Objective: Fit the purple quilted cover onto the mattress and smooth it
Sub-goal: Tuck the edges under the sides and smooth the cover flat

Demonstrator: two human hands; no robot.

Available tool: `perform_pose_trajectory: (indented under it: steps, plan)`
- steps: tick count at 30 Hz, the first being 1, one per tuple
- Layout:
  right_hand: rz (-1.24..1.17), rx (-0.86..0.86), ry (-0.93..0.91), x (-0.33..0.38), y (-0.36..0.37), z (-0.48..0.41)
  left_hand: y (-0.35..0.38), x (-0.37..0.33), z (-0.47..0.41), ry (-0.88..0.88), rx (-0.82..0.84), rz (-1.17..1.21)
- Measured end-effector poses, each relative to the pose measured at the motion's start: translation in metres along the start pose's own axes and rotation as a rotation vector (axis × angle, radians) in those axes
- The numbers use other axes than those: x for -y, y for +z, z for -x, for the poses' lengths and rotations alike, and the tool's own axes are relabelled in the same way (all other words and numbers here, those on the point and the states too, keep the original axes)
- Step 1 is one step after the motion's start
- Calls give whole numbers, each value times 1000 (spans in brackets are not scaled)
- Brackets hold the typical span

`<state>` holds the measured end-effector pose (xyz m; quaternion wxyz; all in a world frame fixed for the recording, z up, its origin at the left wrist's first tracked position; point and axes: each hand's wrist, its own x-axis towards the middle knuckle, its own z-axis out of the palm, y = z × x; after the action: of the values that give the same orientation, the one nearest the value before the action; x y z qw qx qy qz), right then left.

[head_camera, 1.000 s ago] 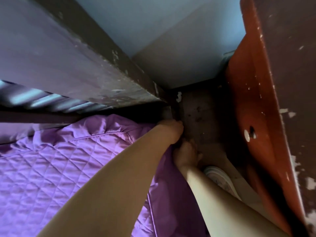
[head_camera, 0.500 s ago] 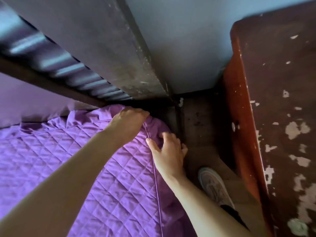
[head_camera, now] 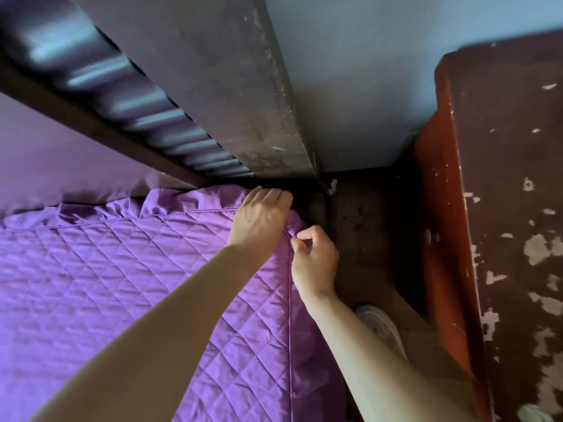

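Purple quilted cover (head_camera: pixel 137 284) lies spread over the top of the mattress, which is hidden beneath it, under the upper bunk's rail (head_camera: pixel 213 71). At the far right corner the left hand (head_camera: pixel 262 220) curls its fingers over the bunched edge. The right hand (head_camera: pixel 313 257) pinches the piped seam just beside it. This corner looks fitted but not squared. The far edge is ruffled and the top creased, so tucking and smoothing remain. A shoe (head_camera: pixel 380 324) stands on the floor (head_camera: pixel 365 239) beside a worn red-brown cupboard (head_camera: pixel 502 208). No writing is readable.
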<state>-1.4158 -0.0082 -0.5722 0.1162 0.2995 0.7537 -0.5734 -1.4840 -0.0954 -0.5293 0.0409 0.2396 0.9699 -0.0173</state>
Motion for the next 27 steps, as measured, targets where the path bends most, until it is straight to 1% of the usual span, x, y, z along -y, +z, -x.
perform_pose_trajectory:
  steps: [1,2,4,5,6,7,8,9,10,11,12,13,15,16,17,18,19,20,21,23,25,26,27]
  plan:
    - [-11,15,-1,0,1,0,2,3,9,-45,-61,80]
    - [-14,25,-7,0,-1,-1,5,4,22,-127,-90,121]
    - [-4,26,-24,0,-5,-3,5,8,56,-380,-88,96]
    - [3,19,-29,1,-6,-4,6,10,71,-506,-58,87]
    - [9,7,-21,1,-6,-4,7,11,81,-610,6,98]
    - [23,-7,-16,3,-5,-2,9,14,88,-676,81,137]
    - [59,-38,-39,5,-4,0,12,16,87,-699,142,178]
    - [128,-91,-126,9,-2,4,16,20,87,-700,185,198]
    - [218,-142,-266,14,0,7,19,20,82,-697,220,199]
    - [321,-154,-434,20,4,12,21,21,80,-696,239,203]
    - [417,-116,-593,26,9,15,22,21,77,-695,249,206]
    - [530,-38,-731,29,16,17,22,22,76,-694,246,222]
    - [756,92,-916,26,30,12,20,27,79,-661,248,259]
    - [838,146,-942,21,33,6,17,30,81,-617,228,260]
    - [892,182,-934,15,33,2,16,35,88,-571,175,257]
    - [912,204,-892,11,32,-1,11,40,95,-559,86,253]
    - [905,210,-832,9,28,-2,12,49,103,-592,11,241]
    - [900,204,-786,11,25,0,14,59,109,-664,-23,223]
    - [913,182,-779,15,25,3,15,68,112,-745,-8,220]
    - [975,167,-855,26,33,10,17,80,109,-847,99,256]
    - [1041,174,-991,35,48,9,17,83,95,-867,190,315]
    - [1072,193,-1028,38,55,5,17,84,88,-863,213,329]
    - [1106,205,-1024,38,59,0,16,83,79,-836,238,316]
